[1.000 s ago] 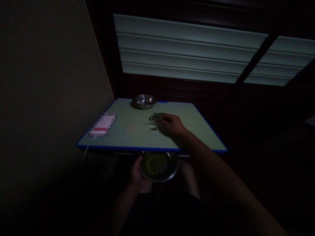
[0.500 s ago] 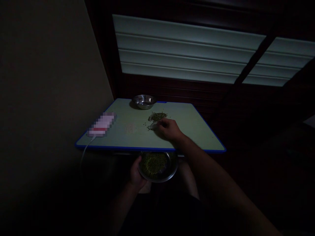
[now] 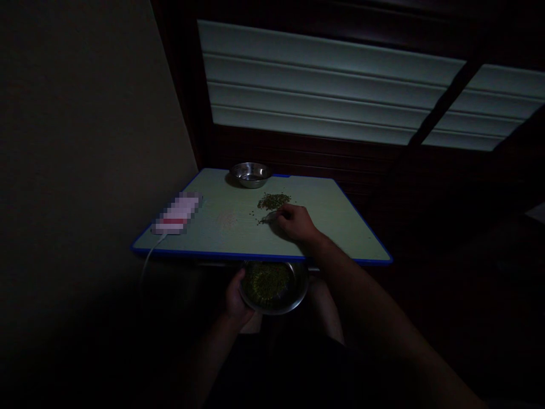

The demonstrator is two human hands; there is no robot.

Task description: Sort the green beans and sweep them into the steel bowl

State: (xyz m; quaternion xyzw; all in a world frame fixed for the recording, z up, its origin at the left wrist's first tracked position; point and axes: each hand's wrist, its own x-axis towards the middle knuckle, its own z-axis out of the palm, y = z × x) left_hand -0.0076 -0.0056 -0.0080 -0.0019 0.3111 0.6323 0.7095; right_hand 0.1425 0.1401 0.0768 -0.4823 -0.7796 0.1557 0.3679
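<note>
Green grains [image 3: 273, 200] lay heaped on the bench [image 3: 340, 227], just beyond the right hand [image 3: 296, 222], whose grip pinched a few. Nearer, below the bench edge, the left hand [image 3: 235, 301] held the grain-filled bowl [image 3: 273, 286].

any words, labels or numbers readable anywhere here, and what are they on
None can be read.
The flat pink and red thing on the table is pixelated, so any print on it is illegible.
Both steel bowls, the far bowl and the held bowl, show no markings in this dim light.
</note>
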